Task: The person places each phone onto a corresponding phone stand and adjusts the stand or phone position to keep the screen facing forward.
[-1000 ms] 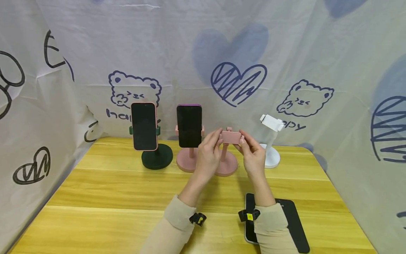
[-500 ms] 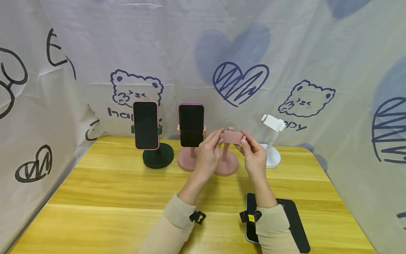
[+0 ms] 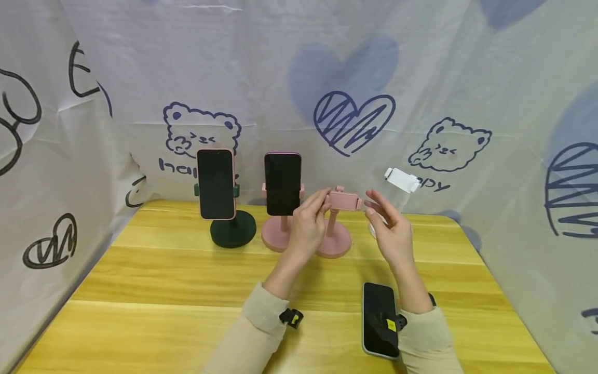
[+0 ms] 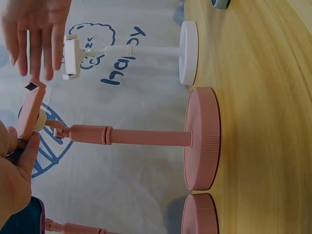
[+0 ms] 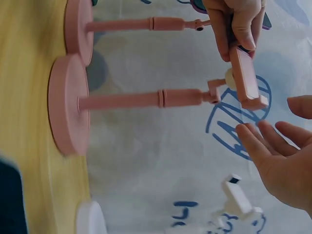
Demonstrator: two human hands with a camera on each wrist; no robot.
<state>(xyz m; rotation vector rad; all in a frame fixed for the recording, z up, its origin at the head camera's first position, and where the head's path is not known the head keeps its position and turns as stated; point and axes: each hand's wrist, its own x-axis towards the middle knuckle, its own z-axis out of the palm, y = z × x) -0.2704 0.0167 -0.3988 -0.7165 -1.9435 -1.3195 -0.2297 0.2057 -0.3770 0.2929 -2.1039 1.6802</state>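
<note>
My left hand [image 3: 308,223] grips the left end of the clamp on a pink phone stand [image 3: 344,201], thumb and fingers pinching it in the left wrist view. The stand's round base [image 4: 202,139] rests on the table. My right hand [image 3: 392,228] is off the clamp's right end, a small gap between them, its fingers loosely spread and holding nothing. Just left stands a second pink stand [image 3: 275,234] with a dark-screened phone [image 3: 283,183] upright in its clamp. Behind my right hand is a white phone stand [image 3: 403,180], its base partly hidden.
A dark green stand [image 3: 232,229] at the left holds a phone in a pink case [image 3: 216,184]. A grey-edged phone [image 3: 379,317] lies face up beside my right forearm; another dark phone is mostly hidden under that arm. A printed cloth [image 3: 355,62] hangs behind the wooden table [image 3: 163,291].
My right hand has let go of the pink clamp's right end and moved right, its fingers opening. The left hand keeps its grip. The right forearm now covers most of the dark phone.
</note>
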